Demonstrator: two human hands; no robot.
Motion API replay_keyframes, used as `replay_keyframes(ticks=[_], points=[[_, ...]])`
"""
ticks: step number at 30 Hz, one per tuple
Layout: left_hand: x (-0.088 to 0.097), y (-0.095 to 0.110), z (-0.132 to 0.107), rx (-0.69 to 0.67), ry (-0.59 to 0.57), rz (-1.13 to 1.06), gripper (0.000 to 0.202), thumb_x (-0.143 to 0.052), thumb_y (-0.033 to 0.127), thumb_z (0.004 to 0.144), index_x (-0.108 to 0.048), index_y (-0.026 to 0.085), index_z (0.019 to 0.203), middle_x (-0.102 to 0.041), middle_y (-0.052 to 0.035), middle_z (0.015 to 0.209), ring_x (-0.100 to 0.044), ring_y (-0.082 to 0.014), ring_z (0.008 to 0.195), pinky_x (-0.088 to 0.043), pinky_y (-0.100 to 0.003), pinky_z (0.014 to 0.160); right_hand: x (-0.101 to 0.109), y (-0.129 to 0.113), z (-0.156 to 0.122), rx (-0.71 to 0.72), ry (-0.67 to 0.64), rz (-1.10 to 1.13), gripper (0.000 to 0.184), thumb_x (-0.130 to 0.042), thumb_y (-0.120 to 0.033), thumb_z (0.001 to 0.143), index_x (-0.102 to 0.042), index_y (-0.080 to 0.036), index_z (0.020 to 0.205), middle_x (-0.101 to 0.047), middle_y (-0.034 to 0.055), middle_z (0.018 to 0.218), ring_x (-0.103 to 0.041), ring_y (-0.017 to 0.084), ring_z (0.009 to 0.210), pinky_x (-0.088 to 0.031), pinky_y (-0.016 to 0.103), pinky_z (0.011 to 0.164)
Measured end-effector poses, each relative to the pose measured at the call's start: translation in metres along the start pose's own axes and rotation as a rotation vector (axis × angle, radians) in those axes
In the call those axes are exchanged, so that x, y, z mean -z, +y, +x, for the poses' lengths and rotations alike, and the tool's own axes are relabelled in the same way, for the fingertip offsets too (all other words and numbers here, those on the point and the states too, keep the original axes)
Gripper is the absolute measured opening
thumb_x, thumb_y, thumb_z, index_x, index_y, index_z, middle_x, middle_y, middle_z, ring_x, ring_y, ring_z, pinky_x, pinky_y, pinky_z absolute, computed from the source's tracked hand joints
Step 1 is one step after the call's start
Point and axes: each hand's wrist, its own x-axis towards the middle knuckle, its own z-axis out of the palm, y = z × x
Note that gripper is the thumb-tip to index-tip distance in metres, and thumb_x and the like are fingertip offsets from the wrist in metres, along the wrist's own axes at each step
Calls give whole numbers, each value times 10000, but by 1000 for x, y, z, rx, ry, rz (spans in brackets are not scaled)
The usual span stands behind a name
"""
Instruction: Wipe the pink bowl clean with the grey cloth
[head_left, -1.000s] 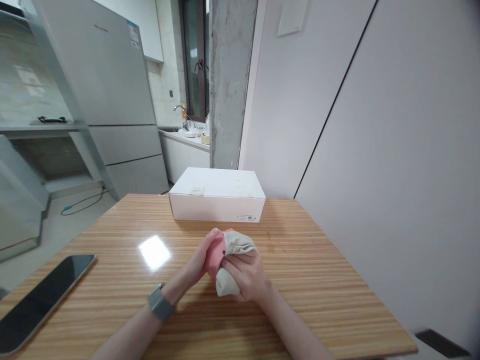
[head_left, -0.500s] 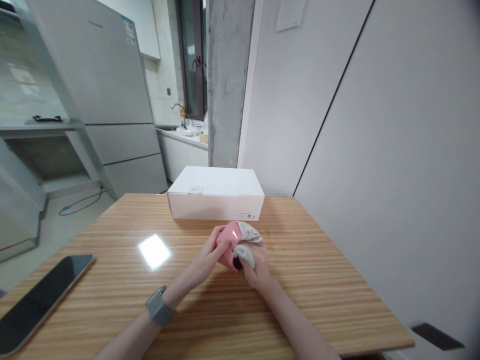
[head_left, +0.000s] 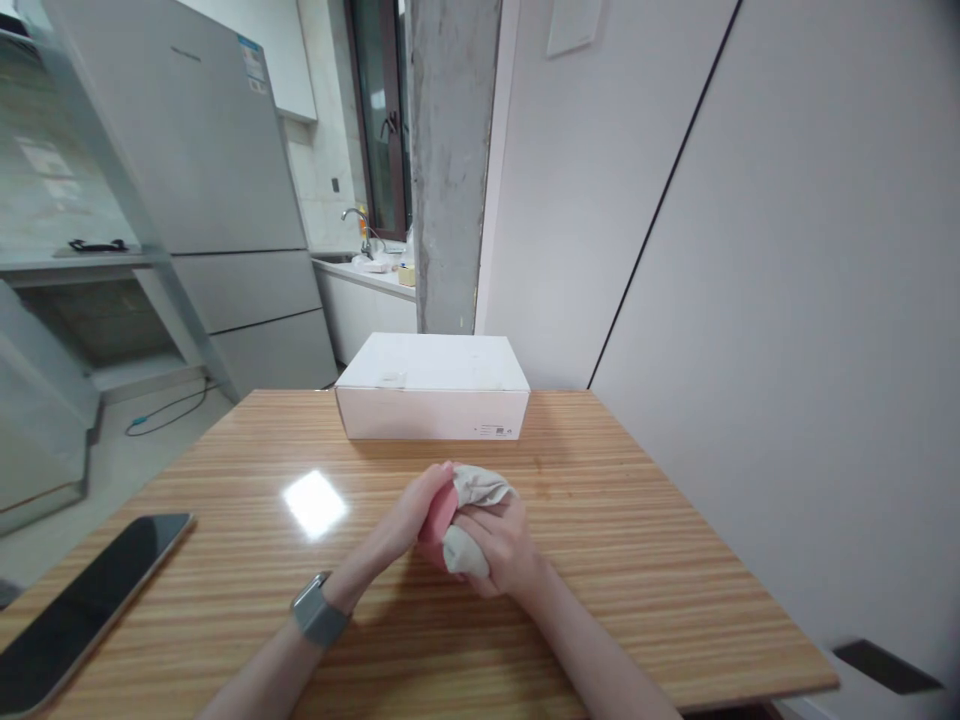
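- Pink object [head_left: 439,512] gripped in closed left hand [head_left: 409,515], between both hands.
- Grey cloth [head_left: 471,500] clenched in right hand [head_left: 501,545], pressed against it, just above tabletop [head_left: 600,560].
- Probably best: grip firmly, rub with cloth flat.

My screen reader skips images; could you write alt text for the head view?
Two bare hands meet over a wooden table: the left hand grips a small pink object, the right hand presses a grey cloth against it. A closed white box sits behind; a dark phone lies far left.
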Motion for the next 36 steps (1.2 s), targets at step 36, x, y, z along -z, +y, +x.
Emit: replay_keyframes(ticks=[36], points=[[6,-7,5,-125,161,-10,535,-582,550,776,-614,109,1078,-673,-110,1043,-595,-218,937,-469,-301,807,14,73,-9,-1424,705,1305,199,-502,-235,806,-684,-155,792,-738,100,744,-706,258,759,-536,449,787]])
